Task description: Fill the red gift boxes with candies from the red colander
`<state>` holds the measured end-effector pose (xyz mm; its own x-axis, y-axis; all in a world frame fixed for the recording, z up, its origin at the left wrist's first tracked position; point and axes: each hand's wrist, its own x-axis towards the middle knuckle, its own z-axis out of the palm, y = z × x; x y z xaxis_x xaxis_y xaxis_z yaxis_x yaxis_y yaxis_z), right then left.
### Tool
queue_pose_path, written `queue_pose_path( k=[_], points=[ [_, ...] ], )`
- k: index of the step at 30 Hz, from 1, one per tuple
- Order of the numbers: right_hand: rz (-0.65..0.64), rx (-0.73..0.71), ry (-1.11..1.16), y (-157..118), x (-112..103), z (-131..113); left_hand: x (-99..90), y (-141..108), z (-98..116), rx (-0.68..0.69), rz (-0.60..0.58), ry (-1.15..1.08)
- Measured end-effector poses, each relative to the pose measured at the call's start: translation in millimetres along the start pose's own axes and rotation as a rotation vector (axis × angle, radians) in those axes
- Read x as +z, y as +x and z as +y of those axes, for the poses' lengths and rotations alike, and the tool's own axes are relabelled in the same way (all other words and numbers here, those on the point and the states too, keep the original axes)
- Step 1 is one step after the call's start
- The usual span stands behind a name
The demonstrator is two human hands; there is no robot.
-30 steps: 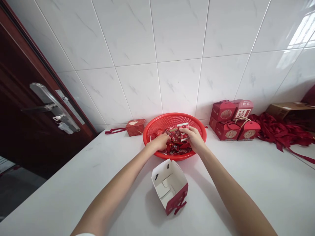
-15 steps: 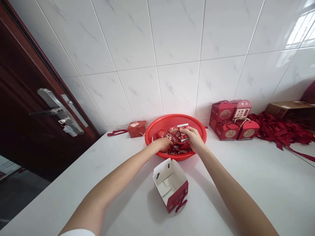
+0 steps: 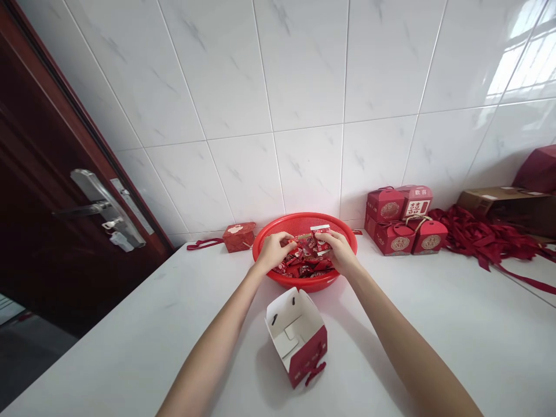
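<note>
You have a bright, cool, mostly even light over the white desk (image 3: pixel 165 307) and the tiled wall (image 3: pixel 304 69). Your strongest glare sits at 2 o'clock, where a barred window reflection (image 3: pixel 523 63) burns white on the glossy tiles. At 9 o'clock your door (image 3: pixel 30 174) sinks into deep shade, with only its metal handle (image 3: pixel 104 208) catching highlights. You get soft shadows toward 8 o'clock of the open box (image 3: pixel 299 339) and your right forearm (image 3: pixel 391 330). Your wide lens makes the door lean and the tile lines splay. Your hands look reasonably sharp, but print on the wrapped pieces (image 3: pixel 308 269) is too small to read.
</note>
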<state>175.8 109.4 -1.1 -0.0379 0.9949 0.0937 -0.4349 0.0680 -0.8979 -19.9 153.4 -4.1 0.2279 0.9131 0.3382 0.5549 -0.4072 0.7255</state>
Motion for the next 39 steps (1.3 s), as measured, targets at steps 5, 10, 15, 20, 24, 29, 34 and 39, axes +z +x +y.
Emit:
queue_pose_path(
  k=[5, 10, 15, 20, 24, 29, 34, 39],
  points=[
    [-0.06, 0.026, -0.081, -7, 0, -14, -12.0, -22, 5, -0.008, 0.114, -0.249],
    [-0.146, -0.06, -0.217, -13, 2, -21, -13.6, -43, 13, -0.097, 0.155, -0.555],
    [-0.18, -0.091, -0.381, -17, 4, -21, -6.7, -51, 16, -0.144, 0.114, -0.674],
    [-0.185, -0.104, -0.395, -22, 10, -22, -4.4, -55, 19, -0.15, 0.053, -0.726],
    [-0.253, -0.064, -0.369, -26, 17, -21, -6.3, -58, 23, -0.122, 0.073, -0.704],
    [-0.26, -0.072, -0.345, -30, 23, -17, -10.1, -60, 28, -0.103, 0.065, -0.707],
    [-0.253, -0.1, -0.31, -31, 24, -20, -15.0, -61, 33, -0.121, 0.035, -0.727],
    [-0.238, -0.128, -0.33, -37, 26, -27, -19.7, -62, 37, -0.115, 0.088, -0.705]
  ],
)
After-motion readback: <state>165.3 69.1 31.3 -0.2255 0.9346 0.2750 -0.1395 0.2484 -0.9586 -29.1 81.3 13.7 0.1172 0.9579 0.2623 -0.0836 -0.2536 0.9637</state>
